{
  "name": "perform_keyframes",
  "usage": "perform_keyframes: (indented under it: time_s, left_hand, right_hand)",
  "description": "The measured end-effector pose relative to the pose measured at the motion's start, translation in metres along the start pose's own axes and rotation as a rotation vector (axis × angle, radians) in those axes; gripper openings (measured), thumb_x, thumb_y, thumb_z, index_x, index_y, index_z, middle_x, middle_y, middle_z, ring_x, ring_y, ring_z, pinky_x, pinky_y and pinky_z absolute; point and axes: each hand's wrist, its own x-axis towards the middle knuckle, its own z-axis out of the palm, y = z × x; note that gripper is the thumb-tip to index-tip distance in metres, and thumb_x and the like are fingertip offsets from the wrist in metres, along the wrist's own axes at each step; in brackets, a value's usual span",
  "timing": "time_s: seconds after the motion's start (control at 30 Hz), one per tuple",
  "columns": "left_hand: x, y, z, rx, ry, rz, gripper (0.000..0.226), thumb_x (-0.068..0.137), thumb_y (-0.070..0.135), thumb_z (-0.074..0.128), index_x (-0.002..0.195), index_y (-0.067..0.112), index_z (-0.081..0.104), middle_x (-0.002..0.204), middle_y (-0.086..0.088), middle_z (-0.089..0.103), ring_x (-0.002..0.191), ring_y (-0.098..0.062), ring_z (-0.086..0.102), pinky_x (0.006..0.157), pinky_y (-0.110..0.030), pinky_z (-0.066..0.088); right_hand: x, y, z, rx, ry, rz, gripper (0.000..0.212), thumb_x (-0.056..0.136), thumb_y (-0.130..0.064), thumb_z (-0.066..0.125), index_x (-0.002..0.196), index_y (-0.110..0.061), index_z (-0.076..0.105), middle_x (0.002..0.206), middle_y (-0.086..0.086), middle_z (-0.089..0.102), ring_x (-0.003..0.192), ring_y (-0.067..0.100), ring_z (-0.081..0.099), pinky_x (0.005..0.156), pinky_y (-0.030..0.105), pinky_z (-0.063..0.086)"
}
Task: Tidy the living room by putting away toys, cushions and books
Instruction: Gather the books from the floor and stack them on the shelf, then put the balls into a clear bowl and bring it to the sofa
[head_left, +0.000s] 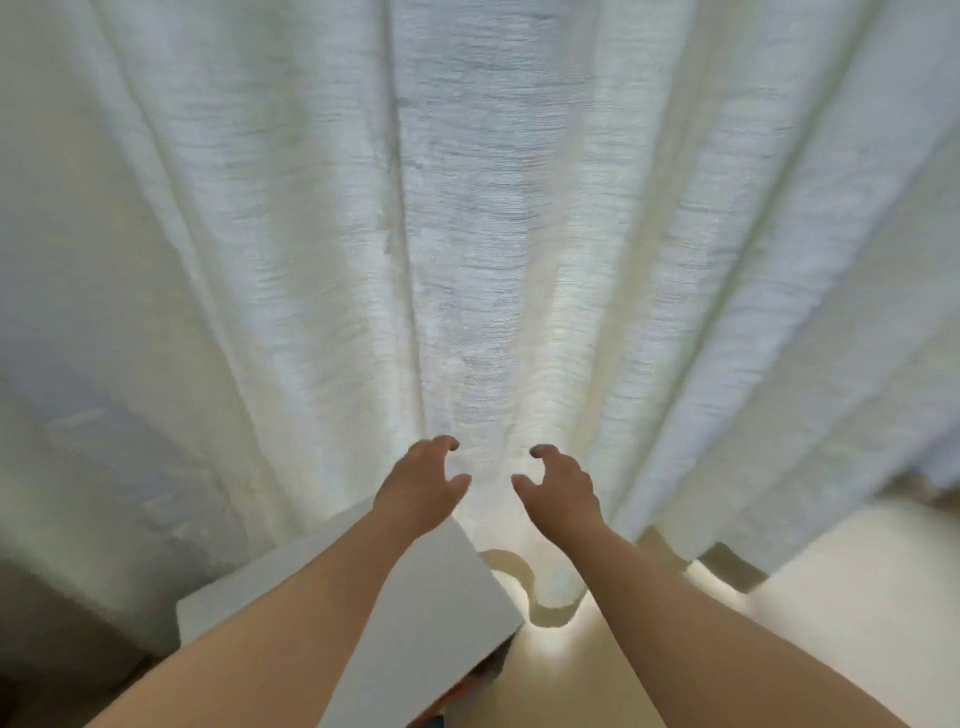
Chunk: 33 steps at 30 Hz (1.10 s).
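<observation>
Your left hand (423, 480) and right hand (558, 486) reach forward side by side, close together, toward a white sheer curtain (467, 234) that fills most of the view. On both hands the fingers curl half open, gripping nothing. Below your left forearm sits a white box-like surface (457, 587). Pale floor (831, 597) lies to the right. No toys, cushions or books show.
</observation>
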Motion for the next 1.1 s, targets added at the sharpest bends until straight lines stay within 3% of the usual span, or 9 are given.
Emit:
perform_keyframes:
  time_s: [0.2,0.33,0.5,0.7,0.83,0.97,1.1]
  left_hand:
    - [0.017,0.113,0.057,-0.09,-0.145,0.28,0.036,0.09,0.03,0.057,0.125,0.022,0.054,0.124,0.002,0.058,0.111,-0.015,0.054,0.094,-0.025,0.041]
    - [0.033,0.198,0.109,-0.047,-0.31,0.341,0.034,0.09,0.031,0.056,0.123,0.021,0.056,0.123,0.001,0.058,0.107,-0.014,0.055,0.087,-0.022,0.043]
    - [0.049,0.336,0.186,-0.12,-0.345,0.427,0.032,0.091,0.03,0.056,0.122,0.021,0.057,0.121,0.002,0.059,0.11,-0.013,0.055,0.085,-0.018,0.04]
    - [0.057,0.48,0.273,-0.243,-0.427,0.42,0.03,0.09,0.024,0.058,0.119,0.018,0.059,0.115,-0.002,0.062,0.099,-0.016,0.057,0.08,-0.023,0.042]
    - [0.06,0.569,0.34,-0.352,-0.556,0.393,0.027,0.089,0.022,0.059,0.115,0.016,0.061,0.108,-0.006,0.066,0.095,-0.023,0.061,0.087,-0.035,0.048]
    - [0.076,0.635,0.405,-0.362,-0.642,0.428,0.022,0.089,0.018,0.058,0.11,0.013,0.061,0.084,-0.002,0.062,0.069,-0.017,0.055,0.067,-0.026,0.041]
    - [0.114,0.719,0.468,-0.403,-0.694,0.441,0.016,0.09,0.017,0.057,0.105,0.017,0.059,0.081,-0.003,0.061,0.07,-0.017,0.055,0.059,-0.024,0.04]
  right_hand:
    - [-0.01,0.084,-0.068,0.219,0.183,0.231,0.043,0.092,-0.029,0.049,0.134,-0.019,0.043,0.137,0.007,0.046,0.126,0.024,0.043,0.106,0.036,0.034]
    - [-0.004,0.151,-0.127,0.468,0.282,0.363,0.043,0.094,-0.026,0.049,0.134,-0.012,0.044,0.135,0.008,0.05,0.114,0.023,0.051,0.093,0.027,0.037]
    - [0.01,0.258,-0.222,0.628,0.449,0.439,0.04,0.093,-0.023,0.051,0.131,-0.011,0.047,0.129,0.009,0.054,0.11,0.023,0.052,0.086,0.024,0.037]
    - [-0.003,0.385,-0.321,0.726,0.612,0.591,0.036,0.092,-0.022,0.051,0.126,-0.011,0.05,0.122,0.007,0.057,0.099,0.02,0.051,0.082,0.022,0.036]
    - [-0.013,0.472,-0.375,0.766,0.742,0.688,0.034,0.091,-0.023,0.052,0.123,-0.011,0.051,0.121,0.007,0.056,0.095,0.019,0.047,0.081,0.023,0.037]
    - [-0.011,0.547,-0.413,0.731,0.816,0.793,0.032,0.09,-0.022,0.054,0.119,-0.009,0.053,0.121,0.008,0.059,0.105,0.025,0.054,0.081,0.024,0.039]
    - [0.017,0.625,-0.477,0.74,0.865,0.851,0.032,0.091,-0.022,0.051,0.121,-0.012,0.053,0.113,0.001,0.056,0.095,0.019,0.051,0.074,0.02,0.034]
